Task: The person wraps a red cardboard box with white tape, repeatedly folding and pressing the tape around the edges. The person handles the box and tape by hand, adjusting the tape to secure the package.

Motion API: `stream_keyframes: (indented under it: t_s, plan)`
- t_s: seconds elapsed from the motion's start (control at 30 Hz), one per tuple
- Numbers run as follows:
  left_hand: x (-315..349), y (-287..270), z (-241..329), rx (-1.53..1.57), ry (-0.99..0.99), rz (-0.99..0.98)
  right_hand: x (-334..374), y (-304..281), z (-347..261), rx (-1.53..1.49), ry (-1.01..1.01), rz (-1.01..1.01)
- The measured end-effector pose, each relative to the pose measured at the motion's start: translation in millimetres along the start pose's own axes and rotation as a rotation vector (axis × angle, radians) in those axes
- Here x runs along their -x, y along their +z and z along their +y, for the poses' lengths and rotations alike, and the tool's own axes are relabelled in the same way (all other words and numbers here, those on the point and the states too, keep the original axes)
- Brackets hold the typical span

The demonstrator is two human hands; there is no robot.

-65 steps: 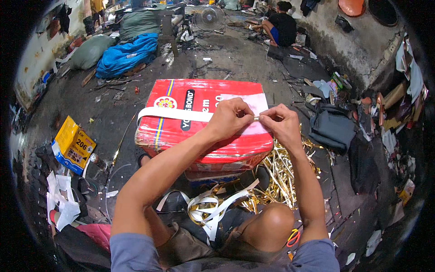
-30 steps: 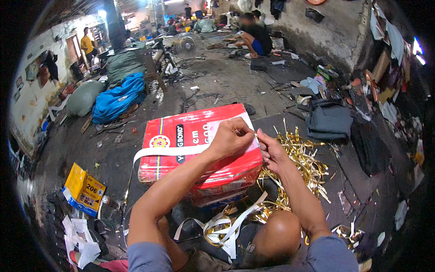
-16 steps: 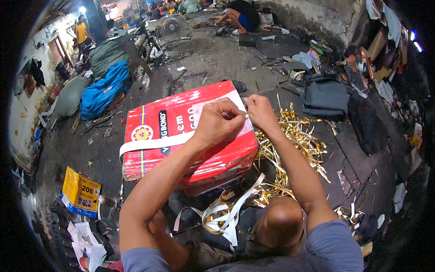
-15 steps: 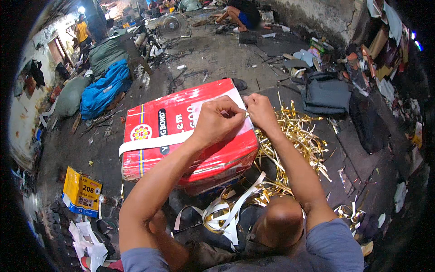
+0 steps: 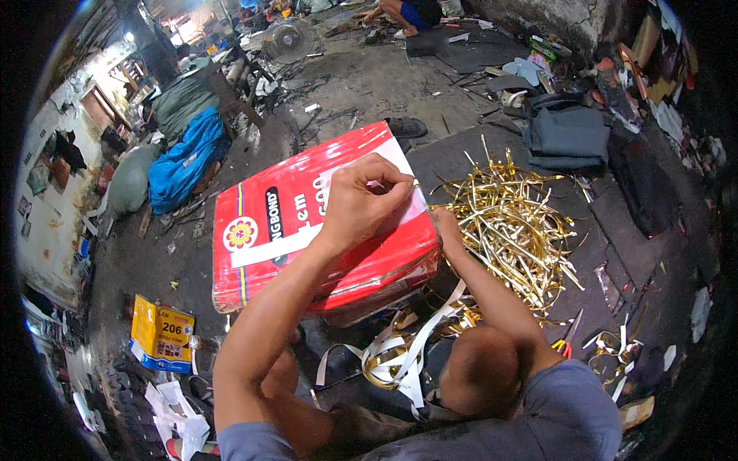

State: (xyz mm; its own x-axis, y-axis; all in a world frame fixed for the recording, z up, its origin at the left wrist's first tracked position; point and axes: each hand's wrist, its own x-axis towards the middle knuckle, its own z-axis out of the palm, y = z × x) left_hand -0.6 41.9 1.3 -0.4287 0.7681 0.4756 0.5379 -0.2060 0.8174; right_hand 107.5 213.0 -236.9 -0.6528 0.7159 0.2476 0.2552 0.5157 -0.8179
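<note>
A red taped carton (image 5: 369, 265) stands in front of my knees, with a long white strip (image 5: 269, 250) lying across its top. My left hand (image 5: 365, 196) is over the carton's right part, thumb and forefinger pinched at the strip's end near the right edge. Low beside the carton's right side is my right hand (image 5: 446, 227); its fingers are mostly hidden, so what it holds cannot be seen. A heap of shiny gold strips (image 5: 515, 215) lies just right of it. White and gold strips (image 5: 403, 365) hang in a loose tangle between the carton and my knees.
Orange-handled scissors (image 5: 567, 342) and more strip scraps lie right of my knee. A yellow box (image 5: 163, 334) stands at left. Farther off are a blue sack (image 5: 184, 161), dark folded fabric (image 5: 567, 137), a fan (image 5: 286, 42) and a seated person (image 5: 407, 15).
My right hand has moved down from the carton's upper right edge to its side. The white strip's left end, formerly hanging over the left edge, now lies farther right on top.
</note>
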Motion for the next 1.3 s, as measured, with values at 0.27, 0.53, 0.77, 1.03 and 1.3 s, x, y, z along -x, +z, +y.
stream_keyframes:
  t_s: [0.27,0.53,0.77,1.03,1.3]
  plan:
    - [-3,4,0,-0.01,0.004,-0.005,7,42,79,0.186,0.13,0.085]
    - [4,-8,-8,-0.108,0.025,-0.009,33,49,89,0.271,0.217,-0.14]
    - [0,-1,-6,0.038,-0.03,-0.012,57,47,128,0.271,0.465,-0.113]
    - [5,-3,-5,0.026,-0.036,-0.013,75,38,125,0.327,0.728,-0.069]
    - [0,-9,4,-0.294,0.273,-0.079,86,29,148,0.506,0.601,-0.111]
